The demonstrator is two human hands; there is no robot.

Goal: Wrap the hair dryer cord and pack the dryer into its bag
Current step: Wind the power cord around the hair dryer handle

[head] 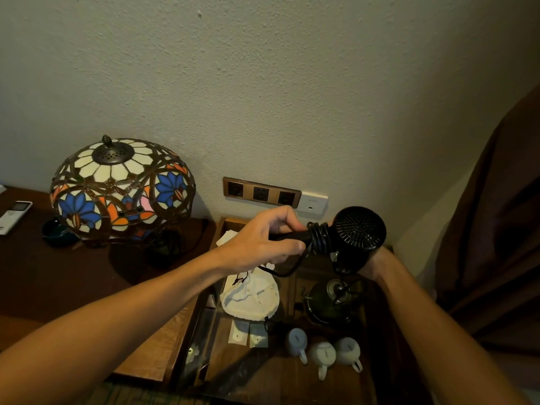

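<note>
The step in hand is cord wrapping. The person holds the hair dryer (355, 233) in the air above the counter (87, 276), its handle level and its rear grille facing the viewer. The left grip (263, 244) is closed around the free end of the handle, fingers curled over the top and thumb pressed along the near side. The right grip (372, 266) sits under and behind the dryer body; most of it is hidden, so its closure is judged rather than seen, but it appears to cup the body firmly.

Several turns of the cord (318, 236) are already stacked on the handle, just right of the left grip and hard against the dryer body. A slack length drops below the left grip in a loop toward the bag (251, 296). The plug is not clearly visible.

The bag, a white drawstring pouch, lies on the wooden tray (181, 334) directly below the left grip, mouth gathered.

Next move, as a judgement: the remaining slack needs winding on with steady tension so the turns do not slip, then one grip must free itself to open the bag.

No brand or label can be read on the dryer. Small marks on the cups (321, 352) near the tray front are too fine to read.
</note>
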